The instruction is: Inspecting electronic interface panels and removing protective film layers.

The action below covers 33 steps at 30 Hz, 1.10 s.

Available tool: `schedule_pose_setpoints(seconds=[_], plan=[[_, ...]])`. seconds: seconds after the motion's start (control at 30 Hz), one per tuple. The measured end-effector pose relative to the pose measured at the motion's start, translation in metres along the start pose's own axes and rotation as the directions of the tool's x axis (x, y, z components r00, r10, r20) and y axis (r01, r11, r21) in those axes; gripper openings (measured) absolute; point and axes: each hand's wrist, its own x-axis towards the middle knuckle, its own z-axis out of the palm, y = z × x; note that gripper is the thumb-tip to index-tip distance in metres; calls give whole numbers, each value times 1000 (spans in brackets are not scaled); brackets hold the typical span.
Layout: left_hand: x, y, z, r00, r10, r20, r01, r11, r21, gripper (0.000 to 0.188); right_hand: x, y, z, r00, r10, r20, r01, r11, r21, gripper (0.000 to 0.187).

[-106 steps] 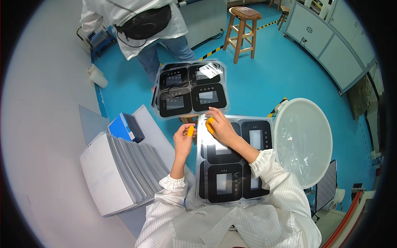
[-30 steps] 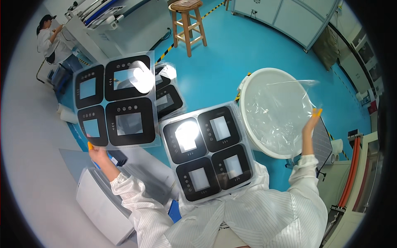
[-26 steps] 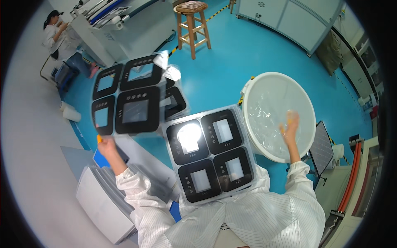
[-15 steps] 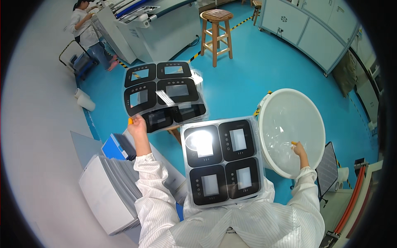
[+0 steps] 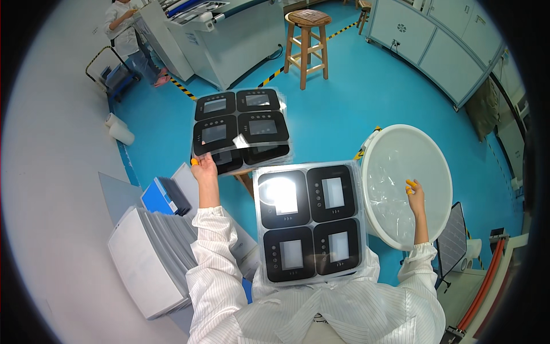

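Note:
My left hand [image 5: 205,171], with an orange finger cot, grips the near left edge of a clear sheet printed with black panels [image 5: 214,133]. This sheet lies over a stack of like sheets [image 5: 264,153] on a wooden stool, its near edge raised. My right hand [image 5: 416,198], also in orange finger cots, hovers over a round white bin [image 5: 366,172] with its fingers apart and nothing seen in them. Crumpled clear film [image 5: 389,200] lies in the bin. On my lap rests another stack of clear sheets with black framed panels [image 5: 286,255], a bright glare on its upper left.
A pile of white sheets [image 5: 150,264] and a blue box [image 5: 160,198] stand at left. A wooden stool [image 5: 307,20] is further ahead, near a large machine [image 5: 229,57]. Another person [image 5: 123,37] works at the far left beside a trolley [image 5: 120,77].
My left hand and its sheet have shifted right, and the sheet now lies lower and more squarely over the stack. My right hand has risen a little in the bin, its fingers now spread.

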Motion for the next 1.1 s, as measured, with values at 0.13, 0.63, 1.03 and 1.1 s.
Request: schedule_pose_setpoints(seconds=[0.13, 0.63, 1.03, 1.1], plan=[[-10, 4, -7, 993, 90, 76, -109, 950, 293, 34, 0, -48, -7, 942, 174, 288, -271, 899, 344, 30], [-30, 29, -33, 815, 357, 456, -103, -685, 721, 76, -11, -140, -17, 976, -44, 215, -51, 907, 419, 28], [-123, -2, -14, 566, -275, 778, -822, -268, 503, 33, -53, -239, 6, 865, -435, 251, 324, 865, 384, 26], [-136, -9, -20, 623, -350, 699, -782, -294, 550, 30, -57, -252, 11, 838, -453, 305, 331, 866, 375, 28]])
